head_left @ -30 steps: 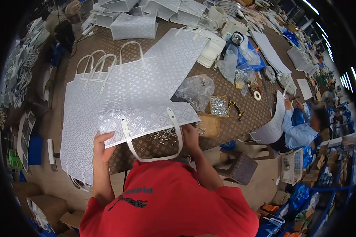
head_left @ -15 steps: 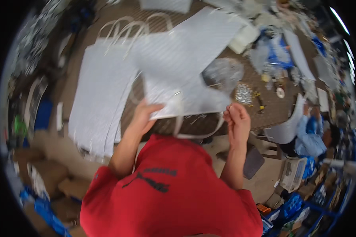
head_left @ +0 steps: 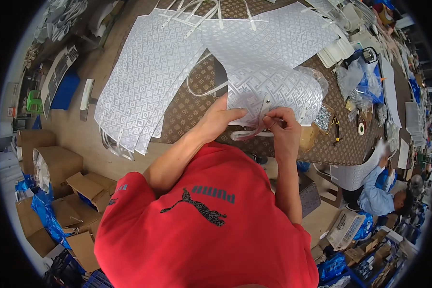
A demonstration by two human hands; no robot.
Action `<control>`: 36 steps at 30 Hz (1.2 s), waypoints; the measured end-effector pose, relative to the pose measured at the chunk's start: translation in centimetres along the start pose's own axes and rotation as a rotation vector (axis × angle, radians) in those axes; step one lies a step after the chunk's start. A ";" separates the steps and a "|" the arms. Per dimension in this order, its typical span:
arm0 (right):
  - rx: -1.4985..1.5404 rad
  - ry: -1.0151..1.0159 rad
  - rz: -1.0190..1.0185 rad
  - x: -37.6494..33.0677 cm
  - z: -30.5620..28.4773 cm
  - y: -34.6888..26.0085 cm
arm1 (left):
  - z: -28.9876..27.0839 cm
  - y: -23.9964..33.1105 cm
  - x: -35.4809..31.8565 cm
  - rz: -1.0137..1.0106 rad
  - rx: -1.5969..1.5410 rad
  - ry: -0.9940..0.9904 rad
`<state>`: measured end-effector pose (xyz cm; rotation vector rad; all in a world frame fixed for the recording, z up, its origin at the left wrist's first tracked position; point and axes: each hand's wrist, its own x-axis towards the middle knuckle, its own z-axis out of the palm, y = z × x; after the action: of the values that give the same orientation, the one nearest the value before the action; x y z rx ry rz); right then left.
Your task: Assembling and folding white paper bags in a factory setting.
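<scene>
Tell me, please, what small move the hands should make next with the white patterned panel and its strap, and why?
Probably press the strap end flat against the white patterned panel. The right hand pinches the strap at the panel's near edge, the left hand steadies that edge beside it, and the strap looks not yet seated.

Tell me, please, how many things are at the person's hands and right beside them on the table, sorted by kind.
White patterned bag panel held in both hands: 1
Pale strap handle at the right hand: 1
Spread stack of white patterned panels on the table: 1
Clear packet of small metal parts: 1
Hands: 2, left hand, right hand
Total: 6
</scene>
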<state>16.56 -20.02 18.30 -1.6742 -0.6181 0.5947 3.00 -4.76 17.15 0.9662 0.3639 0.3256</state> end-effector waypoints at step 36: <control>0.876 -0.358 0.631 8.1 15.9 7.1 | -29.7 18.7 -2.3 0.255 2.003 0.849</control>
<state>12.25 -4.30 8.14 -0.8941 -0.0062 1.4029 -14.11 26.02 17.91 2.8436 1.4777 0.5781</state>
